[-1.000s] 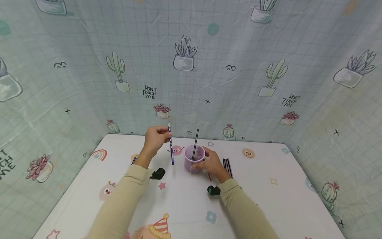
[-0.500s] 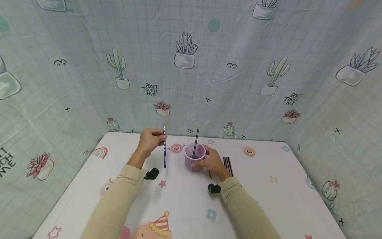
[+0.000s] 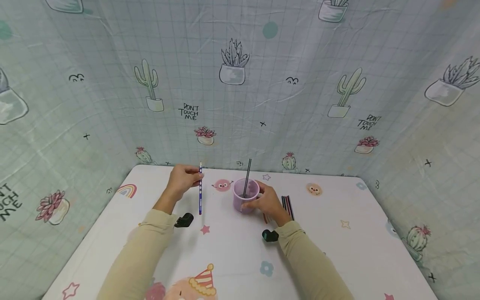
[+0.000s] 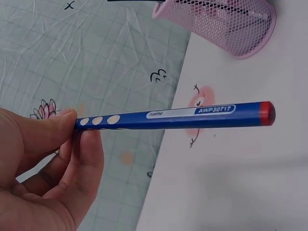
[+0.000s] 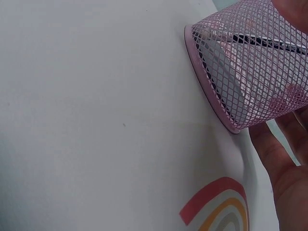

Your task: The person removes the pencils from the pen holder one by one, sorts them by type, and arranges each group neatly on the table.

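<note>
My left hand [image 3: 181, 181] pinches a blue pencil [image 3: 200, 196] with pale dots near its tip end, held upright with its sharpened tip up. In the left wrist view the red-capped end of the pencil [image 4: 260, 114] points away from the thumb and fingers. A lilac mesh pen cup [image 3: 238, 203] stands to the right of it, and my right hand [image 3: 268, 202] grips its side, fingers behind and thumb in front. Two thin dark pencils [image 3: 248, 173] lean inside the cup. In the right wrist view the cup's mesh wall [image 5: 250, 72] shows a dark pencil through it.
Several dark pencils [image 3: 288, 207], one reddish, lie beside my right wrist, partly hidden by it. A printed white cloth [image 3: 228, 246] covers the table. A cactus-print curtain [image 3: 262, 100] rises right behind the table's back edge. Black wrist cameras [image 3: 270, 236] sit below both hands.
My left hand has moved left, away from the cup, and slightly down, with the blue pencil now more upright. The right hand stays on the cup.
</note>
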`<state>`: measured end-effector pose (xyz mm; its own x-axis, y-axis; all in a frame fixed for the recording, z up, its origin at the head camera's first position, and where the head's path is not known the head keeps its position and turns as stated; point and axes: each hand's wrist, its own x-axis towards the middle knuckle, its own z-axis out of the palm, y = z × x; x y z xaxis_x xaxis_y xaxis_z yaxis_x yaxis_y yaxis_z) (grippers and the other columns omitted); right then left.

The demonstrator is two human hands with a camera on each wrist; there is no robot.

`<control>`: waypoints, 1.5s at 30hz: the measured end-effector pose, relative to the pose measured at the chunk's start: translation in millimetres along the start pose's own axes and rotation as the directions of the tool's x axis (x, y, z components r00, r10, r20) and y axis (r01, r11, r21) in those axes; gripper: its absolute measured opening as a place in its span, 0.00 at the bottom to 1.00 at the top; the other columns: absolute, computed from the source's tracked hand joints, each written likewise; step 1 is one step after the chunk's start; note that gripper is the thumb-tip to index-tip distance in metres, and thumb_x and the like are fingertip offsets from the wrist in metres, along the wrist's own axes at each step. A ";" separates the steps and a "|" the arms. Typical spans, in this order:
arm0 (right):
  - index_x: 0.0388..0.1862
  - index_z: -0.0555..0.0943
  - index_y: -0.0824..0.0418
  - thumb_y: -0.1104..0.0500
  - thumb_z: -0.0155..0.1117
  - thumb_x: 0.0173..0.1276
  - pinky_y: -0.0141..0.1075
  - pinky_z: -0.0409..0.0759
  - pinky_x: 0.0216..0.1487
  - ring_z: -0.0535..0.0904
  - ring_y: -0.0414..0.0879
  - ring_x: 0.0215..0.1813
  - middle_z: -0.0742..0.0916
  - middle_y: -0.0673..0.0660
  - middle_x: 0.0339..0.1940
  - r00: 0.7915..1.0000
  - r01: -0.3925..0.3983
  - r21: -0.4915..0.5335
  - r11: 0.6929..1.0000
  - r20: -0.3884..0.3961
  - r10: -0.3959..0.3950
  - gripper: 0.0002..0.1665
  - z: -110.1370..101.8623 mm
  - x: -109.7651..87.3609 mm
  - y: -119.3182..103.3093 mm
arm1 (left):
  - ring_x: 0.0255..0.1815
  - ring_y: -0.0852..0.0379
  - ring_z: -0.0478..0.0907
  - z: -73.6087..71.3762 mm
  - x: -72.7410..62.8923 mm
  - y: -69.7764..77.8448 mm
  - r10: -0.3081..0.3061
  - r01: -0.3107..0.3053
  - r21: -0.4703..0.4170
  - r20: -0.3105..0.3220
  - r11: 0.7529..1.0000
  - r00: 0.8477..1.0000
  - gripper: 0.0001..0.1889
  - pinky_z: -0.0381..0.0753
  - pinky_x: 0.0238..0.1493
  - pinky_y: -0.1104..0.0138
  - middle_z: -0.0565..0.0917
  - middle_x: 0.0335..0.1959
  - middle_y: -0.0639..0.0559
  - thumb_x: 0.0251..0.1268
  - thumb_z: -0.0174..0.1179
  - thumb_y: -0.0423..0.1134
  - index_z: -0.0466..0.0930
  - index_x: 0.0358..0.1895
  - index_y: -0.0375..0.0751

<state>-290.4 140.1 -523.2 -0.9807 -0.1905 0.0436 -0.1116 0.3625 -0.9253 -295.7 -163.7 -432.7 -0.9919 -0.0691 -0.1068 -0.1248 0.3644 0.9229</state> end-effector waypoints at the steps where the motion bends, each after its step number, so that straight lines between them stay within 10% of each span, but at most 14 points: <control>1: 0.74 0.76 0.54 0.59 0.92 0.42 0.57 0.75 0.75 0.78 0.57 0.72 0.86 0.55 0.66 1.000 -0.001 0.001 1.000 0.000 0.001 0.57 -0.2 -0.1 -0.2 | 0.49 0.51 0.87 -0.8 -0.1 -0.9 -0.003 0.003 0.008 -0.001 1.000 1.000 0.17 0.91 0.52 0.65 0.85 0.59 0.34 0.76 0.62 0.34 0.82 0.62 0.30; 45: 0.74 0.76 0.52 0.58 0.92 0.41 0.57 0.74 0.76 0.77 0.57 0.74 0.85 0.54 0.67 0.999 -0.032 -0.018 0.999 -0.005 0.032 0.57 0.3 0.3 0.4 | 0.37 0.55 0.84 -39.0 -12.9 -53.2 -0.116 0.114 0.205 -0.001 0.972 0.993 0.17 0.90 0.44 0.66 0.86 0.52 0.34 0.74 0.65 0.36 0.83 0.59 0.29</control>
<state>-290.7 139.9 -523.7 -0.9846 -0.1742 0.0159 -0.0830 0.3852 -0.9191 -275.3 -218.5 -466.0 -0.9707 -0.1122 -0.2126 -0.2392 0.5366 0.8092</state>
